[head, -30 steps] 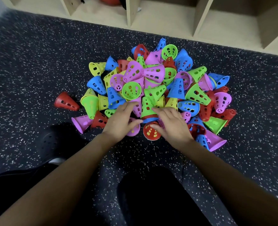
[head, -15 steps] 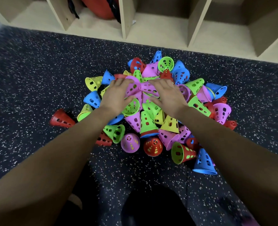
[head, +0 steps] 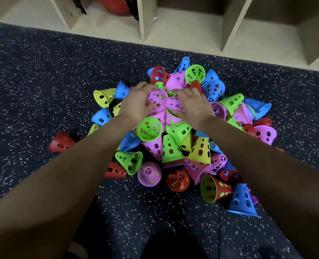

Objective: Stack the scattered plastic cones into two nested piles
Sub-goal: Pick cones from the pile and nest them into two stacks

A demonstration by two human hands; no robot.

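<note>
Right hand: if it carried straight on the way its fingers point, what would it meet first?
Right hand grips the right pink cone, fingers pointing forward-left. Straight on, it would likely first meet the left pink cone that the left hand holds, though depth is unclear.

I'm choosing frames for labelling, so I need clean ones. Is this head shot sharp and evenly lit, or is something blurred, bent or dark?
Head view: the pile of cones is sharp and bright, with no glare. The left hand and right hand, gripping pink cones, look slightly motion-blurred. The wide lens bows the shelf edge. The floor smears at the top-left corner, and the bottom centre is dark.
</note>
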